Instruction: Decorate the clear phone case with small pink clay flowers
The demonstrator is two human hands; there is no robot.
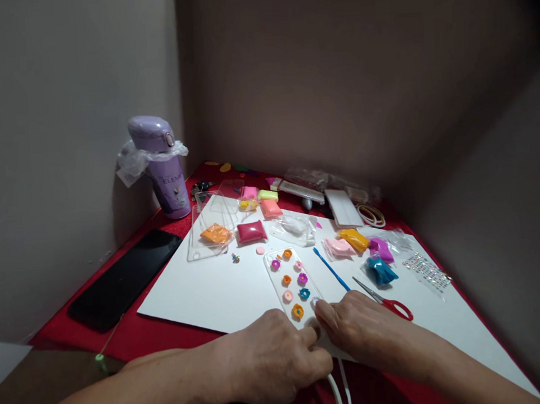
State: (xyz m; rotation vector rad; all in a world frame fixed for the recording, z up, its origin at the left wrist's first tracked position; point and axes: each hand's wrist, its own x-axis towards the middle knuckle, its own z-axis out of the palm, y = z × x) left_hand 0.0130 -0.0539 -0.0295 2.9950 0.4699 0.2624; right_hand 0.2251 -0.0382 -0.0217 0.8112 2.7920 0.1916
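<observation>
Head view, clock face laid on the white sheet [211,294], 12 o'clock at the far wall.

Clear phone case [279,291] lies flat at about 6 o'clock on the sheet, long axis running 11 to 5. Eight small clay flowers [297,312] sit on it in two rough rows.

Left hand [274,354]: at 6 o'clock, fingers curled in tight, tips against the case's near end. Cannot tell whether it actually grips the edge.

Right hand [355,328]: at 5 o'clock, fingers drawn narrow, index tip on a small pale bit at the case's near right corner. Cannot tell whether the bit is pinched. The two hands touch at the fingertips.

Blue tool [331,269] lies just beside the case at its 3 o'clock; red-handled scissors [386,298] are near the right hand at its 1 o'clock. Teal clay packet [381,270] at 3 o'clock, orange clay packet [216,234] at 11 o'clock. Black phone [123,278] is off the sheet at 9 o'clock, purple bottle [160,166] at 10 o'clock.
</observation>
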